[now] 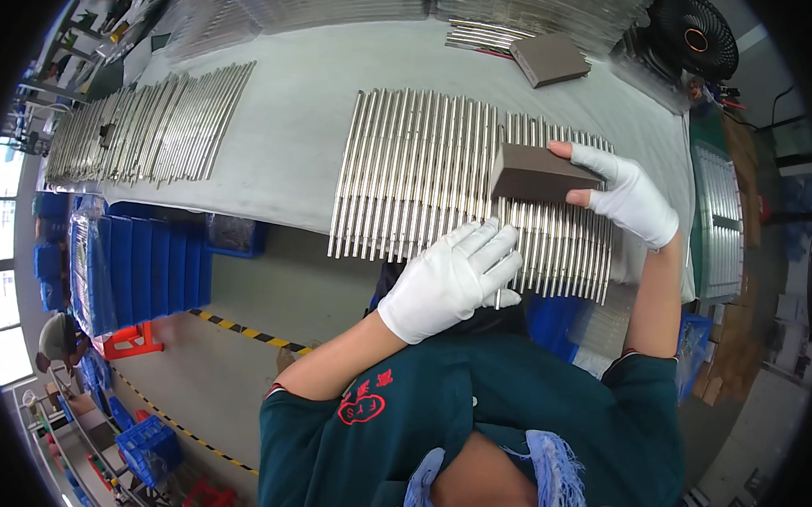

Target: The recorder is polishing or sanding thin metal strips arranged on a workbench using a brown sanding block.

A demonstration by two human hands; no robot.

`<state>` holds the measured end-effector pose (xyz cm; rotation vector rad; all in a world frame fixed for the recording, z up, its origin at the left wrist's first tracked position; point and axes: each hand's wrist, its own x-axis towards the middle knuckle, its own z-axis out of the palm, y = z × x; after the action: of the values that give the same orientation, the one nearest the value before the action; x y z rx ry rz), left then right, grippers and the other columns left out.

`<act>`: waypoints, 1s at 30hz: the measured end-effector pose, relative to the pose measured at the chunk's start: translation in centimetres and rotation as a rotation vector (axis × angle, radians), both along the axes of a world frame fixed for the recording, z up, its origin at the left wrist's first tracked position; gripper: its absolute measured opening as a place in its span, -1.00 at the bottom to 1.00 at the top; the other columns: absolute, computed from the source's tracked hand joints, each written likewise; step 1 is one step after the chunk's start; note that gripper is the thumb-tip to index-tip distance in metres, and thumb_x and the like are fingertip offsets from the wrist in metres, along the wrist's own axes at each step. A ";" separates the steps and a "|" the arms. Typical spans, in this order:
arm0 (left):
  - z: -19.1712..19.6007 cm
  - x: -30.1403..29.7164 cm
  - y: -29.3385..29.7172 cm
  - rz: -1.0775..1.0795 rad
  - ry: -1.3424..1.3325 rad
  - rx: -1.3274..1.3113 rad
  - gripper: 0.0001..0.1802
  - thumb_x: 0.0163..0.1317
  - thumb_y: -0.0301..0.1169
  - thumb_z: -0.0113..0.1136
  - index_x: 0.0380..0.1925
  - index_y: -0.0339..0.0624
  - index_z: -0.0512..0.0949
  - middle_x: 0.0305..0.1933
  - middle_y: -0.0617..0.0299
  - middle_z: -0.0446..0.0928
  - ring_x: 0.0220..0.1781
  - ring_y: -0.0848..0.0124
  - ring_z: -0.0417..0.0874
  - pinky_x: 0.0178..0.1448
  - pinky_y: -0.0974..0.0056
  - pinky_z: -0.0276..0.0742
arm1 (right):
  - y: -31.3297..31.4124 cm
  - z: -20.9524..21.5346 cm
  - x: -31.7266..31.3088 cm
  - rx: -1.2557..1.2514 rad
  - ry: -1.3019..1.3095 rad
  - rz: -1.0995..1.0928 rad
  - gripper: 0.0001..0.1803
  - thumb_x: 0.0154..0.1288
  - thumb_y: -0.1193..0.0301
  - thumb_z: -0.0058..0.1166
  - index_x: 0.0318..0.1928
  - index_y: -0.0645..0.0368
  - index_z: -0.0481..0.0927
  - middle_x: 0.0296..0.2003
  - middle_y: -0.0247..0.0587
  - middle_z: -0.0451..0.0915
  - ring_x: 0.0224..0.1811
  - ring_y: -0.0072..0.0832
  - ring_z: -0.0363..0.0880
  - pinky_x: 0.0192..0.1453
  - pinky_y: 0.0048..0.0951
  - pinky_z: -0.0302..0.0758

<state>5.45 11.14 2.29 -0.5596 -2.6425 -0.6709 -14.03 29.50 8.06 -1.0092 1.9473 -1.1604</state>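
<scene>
Brown, matte and boxy: block [541, 173], likely an abrasive sponge, pinched by right hand [628, 195] between thumb on the far edge and fingers on the near edge, lying flat on top of the rods [446, 174] at the right part of the row. Light by the look of it, slightly yielding under pressure, grippy rather than slick, not fragile; best taken across the short width, just as gripped now, with palm free to bear down. Left hand [459, 274] in white glove, fingers spread flat and pressing the near ends of the rods, nothing pinched. Rods thin, silvery, stiff, laid side by side in a tight row across grey table [294, 113], near ends overhanging the table's edge; smooth metal, probably slippery and prone to roll or skew if pushed sideways, hence held down near the ends. Individually light, as a bundle heavier. Second block [549, 59] at far right, apart from both hands; another row of rods [149, 124] at far left; black fan [696, 35] beyond the table's far right corner; blue bins [143, 260] below on the left.
</scene>
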 end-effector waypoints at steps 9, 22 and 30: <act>0.0 -0.5 0.0 -0.007 0.025 -0.034 -0.44 -0.05 -0.09 0.32 -0.11 -0.21 0.52 0.05 0.01 0.50 0.10 0.10 0.56 0.21 0.09 0.47 | -2.4 0.0 0.8 0.006 0.171 0.079 -0.43 0.20 0.63 0.14 0.26 0.08 0.47 0.15 -0.32 0.56 0.18 -0.55 0.48 0.31 -0.48 0.37; 0.9 0.0 -0.4 -0.031 -0.211 -0.149 -0.12 -0.13 0.07 0.38 0.19 -0.15 0.39 0.25 0.07 0.39 0.32 0.13 0.38 0.39 0.01 0.21 | -2.3 -3.2 -7.0 -0.511 0.302 -0.507 -0.27 0.21 0.29 0.30 0.38 0.03 0.31 0.26 -0.27 0.39 0.34 -0.48 0.28 0.43 -0.45 0.15; 0.4 0.0 -0.2 0.011 -0.207 -0.205 -0.33 0.08 -0.16 0.30 0.20 -0.14 0.40 0.26 0.10 0.40 0.34 0.15 0.38 0.40 0.02 0.21 | -0.7 -6.5 -9.4 -0.728 0.156 -0.772 -0.33 0.29 0.37 0.23 0.37 0.07 0.28 0.24 -0.28 0.39 0.24 -0.51 0.39 0.29 -0.45 0.39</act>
<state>5.41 10.94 2.70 -0.5574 -2.9280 -0.4801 -23.45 28.79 1.57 -0.6697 2.1435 -2.4004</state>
